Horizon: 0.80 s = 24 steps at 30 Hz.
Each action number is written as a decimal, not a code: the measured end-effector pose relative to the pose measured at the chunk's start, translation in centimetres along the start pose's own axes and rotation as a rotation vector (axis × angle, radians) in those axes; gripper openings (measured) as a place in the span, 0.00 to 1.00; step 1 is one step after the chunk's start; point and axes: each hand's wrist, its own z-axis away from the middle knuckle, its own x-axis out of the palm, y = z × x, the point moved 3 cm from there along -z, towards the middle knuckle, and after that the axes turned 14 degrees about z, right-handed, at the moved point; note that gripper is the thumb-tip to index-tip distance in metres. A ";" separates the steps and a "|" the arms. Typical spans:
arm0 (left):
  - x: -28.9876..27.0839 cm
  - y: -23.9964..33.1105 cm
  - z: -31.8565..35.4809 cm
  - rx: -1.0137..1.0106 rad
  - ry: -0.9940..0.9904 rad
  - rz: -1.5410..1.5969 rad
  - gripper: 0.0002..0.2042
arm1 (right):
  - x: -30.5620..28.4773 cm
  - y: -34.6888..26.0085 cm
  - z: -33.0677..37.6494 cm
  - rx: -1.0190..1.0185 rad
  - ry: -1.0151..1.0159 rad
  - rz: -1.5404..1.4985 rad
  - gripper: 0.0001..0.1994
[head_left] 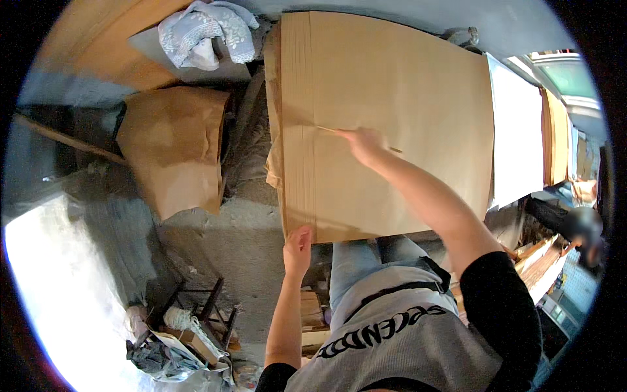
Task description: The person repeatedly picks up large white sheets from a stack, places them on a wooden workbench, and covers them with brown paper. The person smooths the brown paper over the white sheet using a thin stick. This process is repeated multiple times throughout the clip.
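Note:
A large stack of brown paper sheets [398, 85] lies in front of me, with several narrow parallel edges running down its left side. My right hand [368, 145] is closed round a thin light-coloured stick [326, 129], whose far tip points left and meets the paper near those edges. The stick's other end shows behind the hand; whether it is a brush is too small to tell. At the near left corner of the stack, my left hand [298, 250] has its fingers bent against the paper's edge.
Left of the stack lies a folded brown paper piece [173, 147]; beyond it rests a patterned pale cloth [206, 32]. A bright white sheet [518, 130] adjoins the right side. Low at left stands a dark frame [209, 307] beside assorted clutter. Another person [581, 225] is at far right.

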 end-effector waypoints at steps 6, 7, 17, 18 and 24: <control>-1.2 -2.0 -0.1 -0.182 0.083 0.144 0.07 | 1.3 2.1 -0.5 0.075 -0.064 0.072 0.20; -1.0 -2.1 -0.4 -0.213 0.099 0.190 0.07 | -1.0 -0.2 -1.5 0.052 -0.102 0.130 0.20; -1.8 -2.8 -0.5 -0.347 0.112 0.404 0.08 | 0.4 4.1 1.7 0.097 -0.116 0.100 0.18; -2.1 -3.2 -0.8 -0.332 0.110 0.447 0.08 | 0.3 4.2 0.8 0.088 -0.193 0.162 0.18; 0.7 -0.3 -4.5 -0.320 0.121 0.537 0.09 | -2.5 -1.5 -0.9 0.103 -0.131 0.048 0.19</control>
